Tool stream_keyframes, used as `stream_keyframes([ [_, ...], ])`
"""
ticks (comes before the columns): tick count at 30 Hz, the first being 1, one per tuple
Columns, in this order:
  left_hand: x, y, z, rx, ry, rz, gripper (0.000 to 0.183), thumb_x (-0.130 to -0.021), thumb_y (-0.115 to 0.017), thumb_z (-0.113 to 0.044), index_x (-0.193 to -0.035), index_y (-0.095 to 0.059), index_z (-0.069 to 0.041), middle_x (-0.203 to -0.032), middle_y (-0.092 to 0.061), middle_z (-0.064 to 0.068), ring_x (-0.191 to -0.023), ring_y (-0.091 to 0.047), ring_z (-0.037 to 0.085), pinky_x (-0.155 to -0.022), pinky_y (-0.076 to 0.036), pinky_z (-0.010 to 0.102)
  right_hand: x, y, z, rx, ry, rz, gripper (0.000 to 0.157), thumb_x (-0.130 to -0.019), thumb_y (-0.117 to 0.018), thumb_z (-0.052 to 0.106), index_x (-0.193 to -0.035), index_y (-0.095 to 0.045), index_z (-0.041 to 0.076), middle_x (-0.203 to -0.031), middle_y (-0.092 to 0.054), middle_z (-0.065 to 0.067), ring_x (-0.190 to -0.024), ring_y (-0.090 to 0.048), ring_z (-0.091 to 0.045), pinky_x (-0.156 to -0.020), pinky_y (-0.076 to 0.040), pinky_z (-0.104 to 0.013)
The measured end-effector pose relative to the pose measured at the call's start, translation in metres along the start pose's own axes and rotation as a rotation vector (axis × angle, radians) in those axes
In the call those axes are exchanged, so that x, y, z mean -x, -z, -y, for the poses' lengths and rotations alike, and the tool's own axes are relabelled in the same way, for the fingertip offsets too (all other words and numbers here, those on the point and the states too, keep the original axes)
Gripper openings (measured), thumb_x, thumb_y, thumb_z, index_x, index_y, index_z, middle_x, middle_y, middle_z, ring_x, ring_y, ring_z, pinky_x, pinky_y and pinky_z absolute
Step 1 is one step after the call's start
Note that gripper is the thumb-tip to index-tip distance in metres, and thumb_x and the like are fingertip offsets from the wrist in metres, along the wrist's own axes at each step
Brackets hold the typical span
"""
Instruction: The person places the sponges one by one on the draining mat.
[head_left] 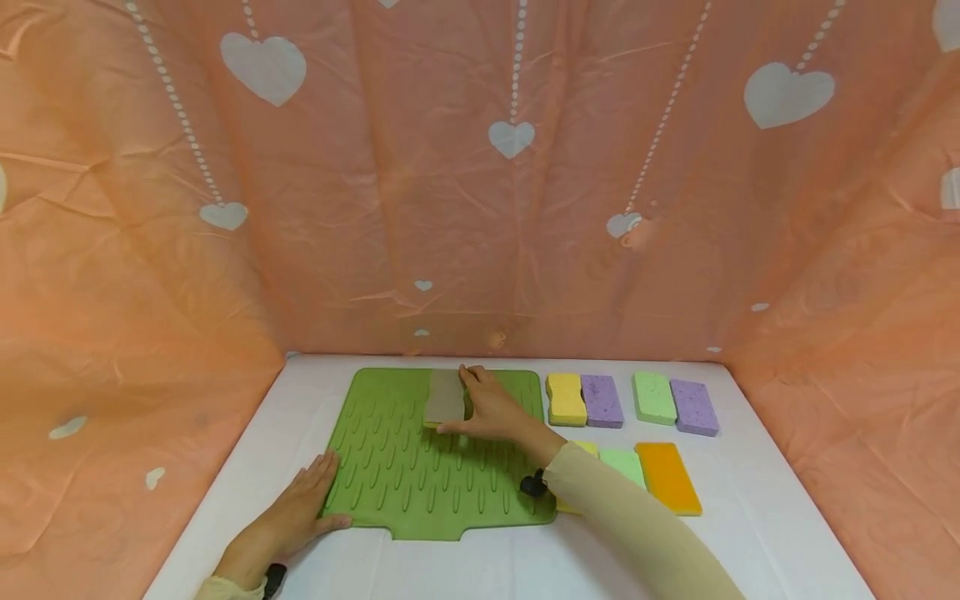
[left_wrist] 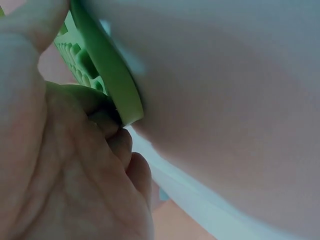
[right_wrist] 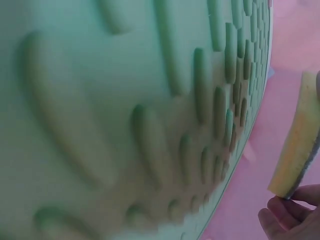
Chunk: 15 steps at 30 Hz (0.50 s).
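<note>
Though it lies unclenched, the left hand point(head_left: 300, 502) touches a ridged green mat point(head_left: 405, 475). The right hand point(head_left: 491, 410) pinches a grey-topped yellow sponge point(head_left: 445, 397).

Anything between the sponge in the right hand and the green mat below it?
Nothing visible: the right hand holds the sponge over the far part of the green mat, and nothing shows between them. The left hand is at the mat's near left corner, away from the sponge.

A curtained booth point(head_left: 97, 317), room type unclear: crinkled peach-orange sheeting point(head_left: 442, 208) with pale hearts point(head_left: 264, 68) hangs at nine, twelve and three o'clock round a flat white tabletop point(head_left: 757, 525).
</note>
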<state>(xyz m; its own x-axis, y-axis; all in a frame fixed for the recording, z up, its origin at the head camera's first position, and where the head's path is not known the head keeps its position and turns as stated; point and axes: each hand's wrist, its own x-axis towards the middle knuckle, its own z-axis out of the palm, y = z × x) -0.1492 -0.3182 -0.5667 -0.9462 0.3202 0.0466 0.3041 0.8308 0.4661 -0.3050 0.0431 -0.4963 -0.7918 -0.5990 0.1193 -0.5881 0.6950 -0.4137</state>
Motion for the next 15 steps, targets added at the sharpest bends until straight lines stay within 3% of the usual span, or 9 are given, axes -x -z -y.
stream_keyframes([
  [11,-0.002,0.008,-0.009,0.040,0.055,0.069,0.118,-0.090,-0.078,-0.058,-0.160,-0.023,0.020,-0.170,-0.018,0.039,-0.156,-0.016,0.059,-0.105,0.019,0.001,-0.026,-0.014,0.018,-0.030,-0.039,0.025,0.121,-0.088,-0.077,0.072,-0.170,-0.022,0.002,-0.170,-0.034,-0.019,-0.152,-0.041,-0.033,-0.118,-0.048,-0.048],
  [15,-0.002,0.008,-0.011,0.068,0.048,0.070,0.119,-0.090,-0.075,-0.061,-0.161,-0.022,0.019,-0.170,-0.017,0.040,-0.157,-0.014,0.059,-0.111,0.020,0.005,-0.033,-0.019,0.023,-0.058,-0.045,0.026,0.121,-0.088,-0.077,0.072,-0.171,-0.021,0.003,-0.171,-0.032,-0.019,-0.152,-0.041,-0.032,-0.117,-0.050,-0.047],
])
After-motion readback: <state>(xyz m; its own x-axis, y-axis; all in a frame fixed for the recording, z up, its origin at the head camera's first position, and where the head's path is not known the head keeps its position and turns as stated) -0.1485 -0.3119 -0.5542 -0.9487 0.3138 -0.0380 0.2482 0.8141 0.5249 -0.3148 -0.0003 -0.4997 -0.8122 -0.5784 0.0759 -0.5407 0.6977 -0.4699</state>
